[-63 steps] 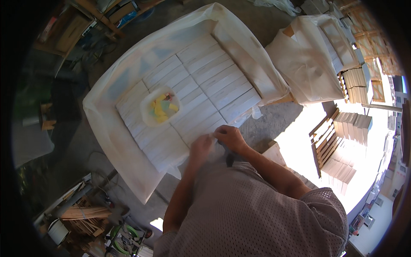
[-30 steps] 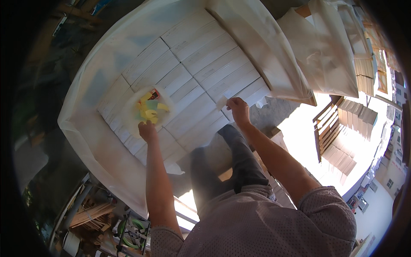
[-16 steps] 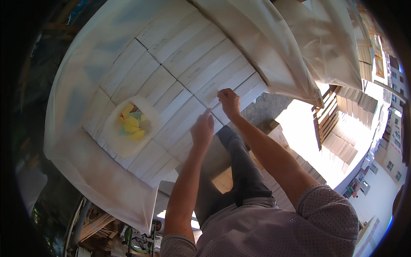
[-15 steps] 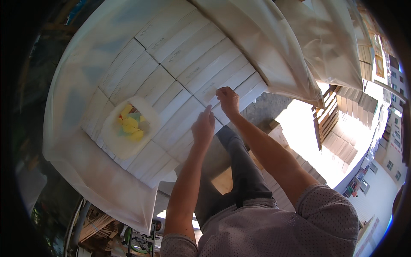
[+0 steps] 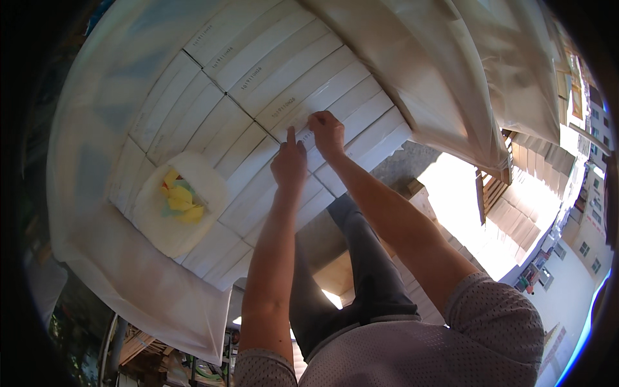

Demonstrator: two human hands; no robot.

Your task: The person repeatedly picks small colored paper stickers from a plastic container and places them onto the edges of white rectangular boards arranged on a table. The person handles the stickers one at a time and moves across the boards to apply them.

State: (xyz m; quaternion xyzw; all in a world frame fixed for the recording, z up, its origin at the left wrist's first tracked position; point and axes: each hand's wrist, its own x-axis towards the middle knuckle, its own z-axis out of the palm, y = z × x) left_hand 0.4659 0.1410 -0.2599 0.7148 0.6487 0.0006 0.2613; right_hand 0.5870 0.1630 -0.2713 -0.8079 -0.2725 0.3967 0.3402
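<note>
a: so, what is seen under the two hands?

b: a stack of long white planks (image 5: 271,97) is laid side by side in rows, wrapped about the edges by a white sheet (image 5: 129,277). both hands are pressed down on the planks near the stack's near right part.

a: how is the left hand (image 5: 288,162) held?

b: it is laid flat, palm down, on a plank. the index finger is stretched forward, the other fingers are loosely curled against the wood. nothing is grasped by it.

a: and the right hand (image 5: 327,131)?

b: it is set just beside the left one, slightly farther up the stack. its fingers are bent and the tips are pressed on a plank's edge, by a dark line of print. whether something small is pinched there cannot be told; no object is seen in it.

a: what else is found on the planks?

b: a crumpled white bag (image 5: 177,206) is set on the near left part of the stack, well apart from the hands. yellow and pale green pieces (image 5: 177,198) are seen inside it.

a: and around the stack?

b: another sheet-covered pile (image 5: 516,71) is seen at the right, and sunlit wooden slats (image 5: 509,200) lie beyond the person's right arm. dark trousers (image 5: 361,258) are seen below the arms.
</note>
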